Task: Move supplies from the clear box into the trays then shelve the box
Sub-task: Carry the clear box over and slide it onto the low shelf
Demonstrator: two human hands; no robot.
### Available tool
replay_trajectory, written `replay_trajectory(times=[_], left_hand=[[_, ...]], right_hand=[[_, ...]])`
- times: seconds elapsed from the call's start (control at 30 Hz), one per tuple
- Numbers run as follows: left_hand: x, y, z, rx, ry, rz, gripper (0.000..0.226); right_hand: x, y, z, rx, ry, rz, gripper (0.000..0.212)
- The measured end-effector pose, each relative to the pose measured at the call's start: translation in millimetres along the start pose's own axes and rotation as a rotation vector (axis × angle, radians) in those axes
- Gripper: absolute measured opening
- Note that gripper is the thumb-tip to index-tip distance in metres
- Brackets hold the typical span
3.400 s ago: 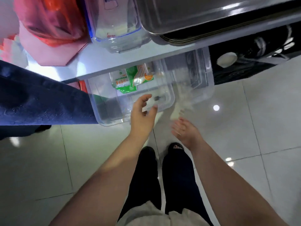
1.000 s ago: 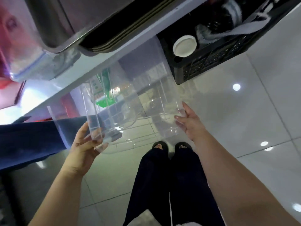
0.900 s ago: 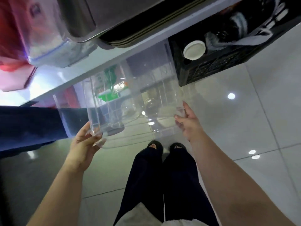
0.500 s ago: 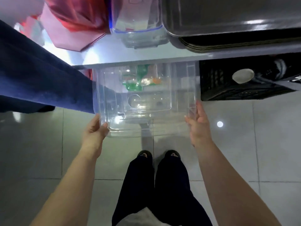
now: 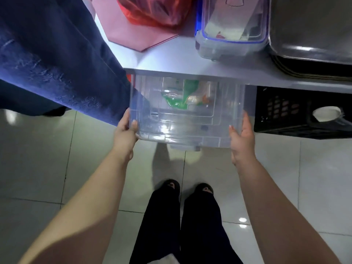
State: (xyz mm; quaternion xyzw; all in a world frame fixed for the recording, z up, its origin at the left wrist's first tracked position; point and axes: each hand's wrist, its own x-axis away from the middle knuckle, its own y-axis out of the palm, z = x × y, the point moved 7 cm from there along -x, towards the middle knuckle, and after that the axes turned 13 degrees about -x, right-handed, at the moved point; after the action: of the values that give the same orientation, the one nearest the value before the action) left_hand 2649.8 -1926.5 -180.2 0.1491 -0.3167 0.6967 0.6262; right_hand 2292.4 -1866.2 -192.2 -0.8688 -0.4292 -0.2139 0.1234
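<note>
The clear box [image 5: 224, 126] is a see-through plastic bin, held level just under the front edge of the white table [image 5: 171, 61]. Its far end is hidden beneath the tabletop. My left hand [image 5: 124, 130] grips its near left corner. My right hand [image 5: 242, 132] presses flat against its near right side. Through the plastic a green and white packet [image 5: 179, 96] shows, and I cannot tell whether it lies in this box or in a bin below it. Stacked metal trays [image 5: 312, 29] sit on the table at the right.
A lidded clear container with a blue seal [image 5: 232, 25], a red bag [image 5: 152, 10] and a pink sheet [image 5: 133, 35] lie on the table. A black crate [image 5: 297, 115] with a white cup stands under the table right of the box. Another person's blue-jeaned leg [image 5: 53, 58] is at the left.
My hands took hold of the box, turned it level and square to the table, and pushed it further in under the tabletop. My left hand moved from the box's wall to its near corner.
</note>
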Motion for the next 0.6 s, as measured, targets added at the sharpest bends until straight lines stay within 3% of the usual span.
replay_trajectory(times=[0.2, 0.3, 0.4, 0.5, 0.6], left_hand=[[-1.7, 9.5, -11.2, 0.053, -0.103, -0.117, 0.039], [3.9, 9.6, -35.1, 0.232, -0.288, -0.156, 0.031], [5.9, 12.3, -43.4, 0.262, -0.346, -0.197, 0.031], [1.9, 15.1, -40.2, 0.247, -0.36, -0.206, 0.028], [-0.7, 20.2, -32.0, 0.176, -0.364, -0.152, 0.031]], right_hand=[[-2.0, -11.9, 0.5, -0.001, 0.037, 0.085, 0.062], [7.3, -26.2, 21.7, -0.147, 0.221, 0.125, 0.05], [19.2, -29.2, 40.8, -0.349, 0.414, 0.14, 0.025], [16.5, -26.5, 35.5, -0.285, 0.379, 0.164, 0.02], [6.9, -22.4, 21.8, -0.131, 0.303, 0.225, 0.029]])
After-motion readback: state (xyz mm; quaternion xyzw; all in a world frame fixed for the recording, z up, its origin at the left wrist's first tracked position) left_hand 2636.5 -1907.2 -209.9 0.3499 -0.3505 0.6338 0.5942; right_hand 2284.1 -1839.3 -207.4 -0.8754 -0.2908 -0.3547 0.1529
